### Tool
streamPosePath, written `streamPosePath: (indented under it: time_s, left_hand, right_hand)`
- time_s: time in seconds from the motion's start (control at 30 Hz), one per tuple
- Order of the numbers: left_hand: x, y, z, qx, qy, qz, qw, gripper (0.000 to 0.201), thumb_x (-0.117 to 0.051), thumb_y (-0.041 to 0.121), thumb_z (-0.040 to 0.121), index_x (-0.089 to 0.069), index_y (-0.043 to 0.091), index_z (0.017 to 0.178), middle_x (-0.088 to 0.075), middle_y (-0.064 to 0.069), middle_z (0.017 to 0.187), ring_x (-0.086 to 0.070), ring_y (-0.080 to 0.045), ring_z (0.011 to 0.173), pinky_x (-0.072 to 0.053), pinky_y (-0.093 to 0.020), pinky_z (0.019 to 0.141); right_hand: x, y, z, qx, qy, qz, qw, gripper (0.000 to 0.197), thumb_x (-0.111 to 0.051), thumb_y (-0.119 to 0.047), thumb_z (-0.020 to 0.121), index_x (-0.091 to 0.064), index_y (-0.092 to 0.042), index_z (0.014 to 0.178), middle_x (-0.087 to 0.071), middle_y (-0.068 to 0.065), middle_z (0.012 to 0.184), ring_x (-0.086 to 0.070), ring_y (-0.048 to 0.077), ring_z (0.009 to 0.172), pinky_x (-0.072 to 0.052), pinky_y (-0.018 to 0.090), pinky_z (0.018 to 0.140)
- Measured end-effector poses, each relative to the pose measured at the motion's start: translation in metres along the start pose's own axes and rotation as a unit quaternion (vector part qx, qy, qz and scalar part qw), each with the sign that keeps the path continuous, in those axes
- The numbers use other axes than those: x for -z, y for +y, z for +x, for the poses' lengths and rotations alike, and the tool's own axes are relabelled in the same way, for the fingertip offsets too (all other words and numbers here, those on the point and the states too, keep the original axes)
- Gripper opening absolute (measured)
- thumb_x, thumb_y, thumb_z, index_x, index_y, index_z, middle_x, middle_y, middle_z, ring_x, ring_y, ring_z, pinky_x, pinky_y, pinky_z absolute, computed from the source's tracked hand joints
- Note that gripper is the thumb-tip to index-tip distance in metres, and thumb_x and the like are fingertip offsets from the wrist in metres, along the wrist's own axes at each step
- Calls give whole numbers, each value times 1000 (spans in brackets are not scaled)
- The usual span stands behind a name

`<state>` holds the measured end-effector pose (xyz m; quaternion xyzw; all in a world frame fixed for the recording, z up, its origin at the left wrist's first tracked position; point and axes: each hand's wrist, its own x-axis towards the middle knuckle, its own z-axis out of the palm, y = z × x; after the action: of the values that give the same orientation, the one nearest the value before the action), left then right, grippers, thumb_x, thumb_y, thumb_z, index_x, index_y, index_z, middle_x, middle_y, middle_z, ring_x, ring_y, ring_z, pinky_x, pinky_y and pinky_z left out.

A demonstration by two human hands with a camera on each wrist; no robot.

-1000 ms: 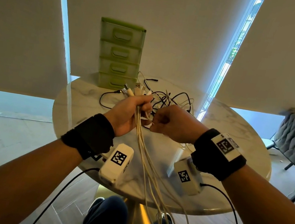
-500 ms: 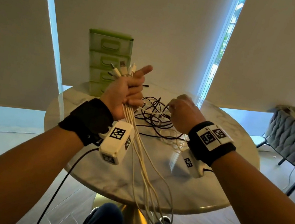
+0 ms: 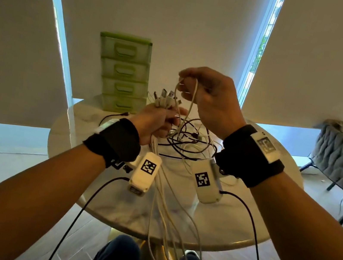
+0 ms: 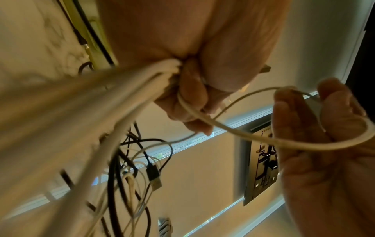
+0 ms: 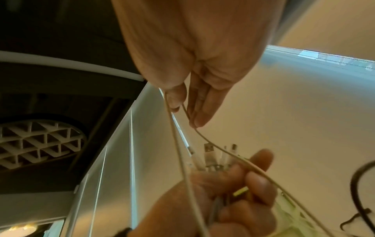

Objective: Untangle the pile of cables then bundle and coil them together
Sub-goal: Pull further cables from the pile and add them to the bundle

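Note:
My left hand point(image 3: 159, 122) grips a bundle of white cables point(image 3: 164, 215) just below their USB plugs point(image 3: 166, 98), which stick up. The bundle's long tails hang past the table's front edge. Higher up, my right hand point(image 3: 206, 94) pinches a loop of one white cable point(image 3: 192, 101) that runs down to the tangle of black and white cables point(image 3: 188, 143) on the table. In the left wrist view the left hand point(image 4: 190, 99) clamps the bundle point(image 4: 121, 91) and the right hand point(image 4: 316, 131) holds the loop point(image 4: 263, 139). In the right wrist view the right fingers point(image 5: 194, 104) pinch the cable point(image 5: 176, 136).
A green drawer unit point(image 3: 123, 72) stands at the back of the round marble table point(image 3: 229, 228). A grey padded chair point(image 3: 342, 158) stands to the right on the floor. My knees point(image 3: 118, 254) are under the table's front edge.
My right hand has risen from the tangle on the table, lifting a white cable loop above the left hand. The left hand has dropped slightly and still grips the bundle.

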<state>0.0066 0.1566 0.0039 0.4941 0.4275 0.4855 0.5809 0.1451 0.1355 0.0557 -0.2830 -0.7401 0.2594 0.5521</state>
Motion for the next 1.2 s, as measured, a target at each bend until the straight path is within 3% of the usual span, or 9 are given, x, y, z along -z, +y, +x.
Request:
streamPosePath:
  time_s: [0.17,0.33,0.43,0.57,0.73,0.87,0.97,1.07,1.2]
  left_hand:
    - [8,5,-7,-11,-30,2,999,31,-36,18,104,-61,9,89,-59,-3,66,-29,-3,43,-20,-13,32]
    - [7,14,-13,-61,-43,-48,996,30,-32,14,103,-59,9,89,-60,-5,70,-30,-2,42,-21,-12,32]
    - [7,20,-16,-95,-39,-79,991,28,-35,18,104,-61,11,97,-60,-2,70,-29,-3,44,-20,-13,33]
    - [9,8,-13,-72,21,-59,995,24,-38,26,104,-57,22,117,-55,0,69,-28,-3,42,-21,-14,33]
    - [5,-9,-14,-19,-2,-6,1000,28,-43,15,101,-58,17,78,-54,-5,70,-24,-3,38,-16,-13,32]
    - [11,-3,-13,-34,-6,-43,999,24,-41,19,103,-59,14,89,-52,-1,67,-24,-3,38,-16,-14,31]
    - [18,2,-14,-63,12,-59,996,21,-41,22,103,-58,13,94,-52,0,67,-27,-1,39,-20,-13,30]
    - [25,9,-16,-95,30,-96,990,24,-38,25,104,-54,17,87,-52,0,69,-26,-2,42,-19,-13,33]
    - [36,29,-17,-149,65,-160,974,27,-36,25,104,-52,18,84,-54,2,67,-26,-2,44,-18,-13,34]
  right_hand:
    - [9,20,0,-89,39,-76,992,27,-52,-7,96,-57,-13,122,-68,5,97,-67,17,83,-56,24,70]
    - [2,39,-13,-281,-287,-236,885,14,-60,-22,93,-63,-22,107,-66,4,85,-60,14,69,-50,25,62]
    - [1,42,-11,-213,-231,-315,895,20,-54,-24,96,-63,-23,78,-62,-3,74,-58,13,69,-44,21,64]
    - [5,32,-4,-223,-132,-200,945,22,-44,-13,100,-63,-9,90,-61,2,77,-58,14,67,-43,13,54]
    - [-7,2,4,-145,-101,-37,984,20,-40,-6,101,-58,-3,93,-56,7,76,-56,10,62,-47,14,54]
    - [-11,9,4,-125,-71,-73,987,19,-48,-18,100,-58,-11,114,-61,4,85,-57,9,66,-45,15,54]
    - [-12,26,0,-199,-167,-174,950,27,-48,-41,98,-58,-22,113,-62,0,93,-54,10,69,-46,22,59]
    - [-2,57,-8,-265,-293,-264,880,25,-47,-42,98,-62,-30,83,-58,-7,76,-51,12,67,-43,29,64]
    - [12,88,-14,-260,-271,-513,772,24,-47,-32,96,-66,-18,90,-65,3,95,-53,22,80,-44,28,74]
